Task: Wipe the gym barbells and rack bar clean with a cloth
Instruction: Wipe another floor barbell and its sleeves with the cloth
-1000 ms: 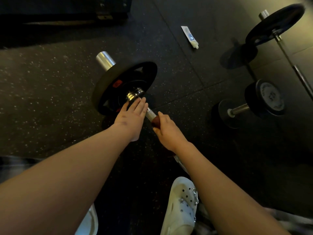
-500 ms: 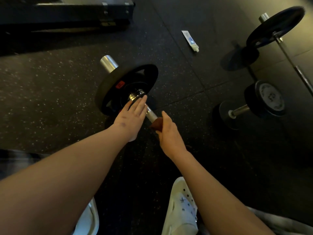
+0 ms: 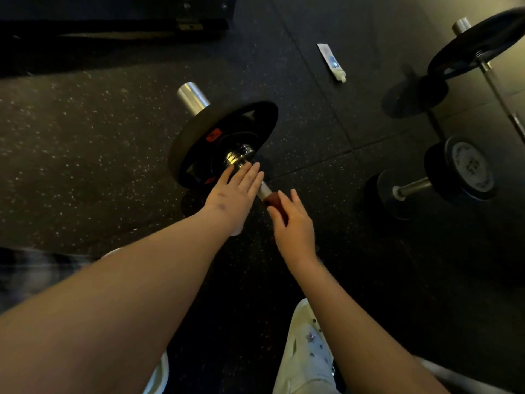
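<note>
Nearest, at the bottom edge: my two white shoes on the black speckled rubber floor. Beyond them, both forearms reached to the barbell lying on that floor.

- Left hand: flat, fingers straight and together, laid on the bar beside the chrome collar.
- Right hand: thumb and fingers pinched a reddish-brown cloth round the bar, just beside the left hand, hiding most of the cloth.
- Black plate: stood just past my left fingertips.
- Right of it, well apart: one dumbbell.
- Farther: a small white tube, a second barbell at far right, and a dark equipment base along the top.
</note>
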